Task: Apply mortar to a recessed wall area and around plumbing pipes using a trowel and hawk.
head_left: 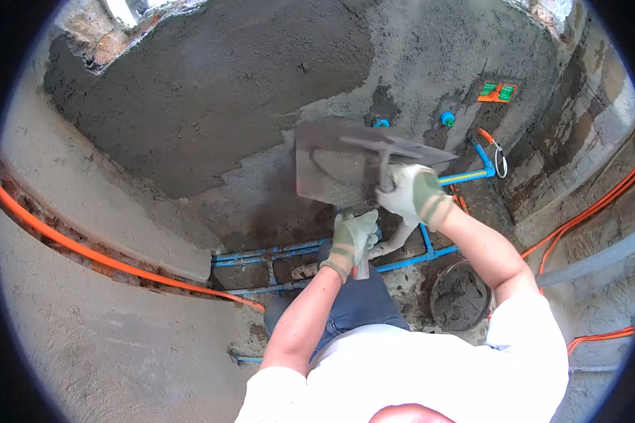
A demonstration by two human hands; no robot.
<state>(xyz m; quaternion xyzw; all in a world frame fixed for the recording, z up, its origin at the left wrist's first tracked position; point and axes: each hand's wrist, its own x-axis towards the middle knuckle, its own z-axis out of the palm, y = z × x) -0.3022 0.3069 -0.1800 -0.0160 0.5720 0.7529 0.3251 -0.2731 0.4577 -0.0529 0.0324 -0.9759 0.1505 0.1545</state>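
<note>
My right hand (406, 194), in a white and green work glove, is closed round the handle of a plastering trowel (321, 166). The wide grey blade is slightly blurred, in front of the wall, its pointed end toward the right. Below it my left hand (356, 236), gloved likewise, grips a tool handle (362, 269) whose pale, reddish end sticks out under the fist. The rest of that tool is hidden or blends with the trowel. Dark wet mortar (212, 84) covers the wall's upper left, with a lighter grey surface to its right.
Blue pipes (430, 257) run low along the wall, near a pale pipe bend (395, 243). A round bucket (436, 299) of mortar stands right of my legs. Two blue pipe caps (447, 118) and an orange-green box (497, 92) sit in the wall. Orange conduit (113, 261) lines the left side.
</note>
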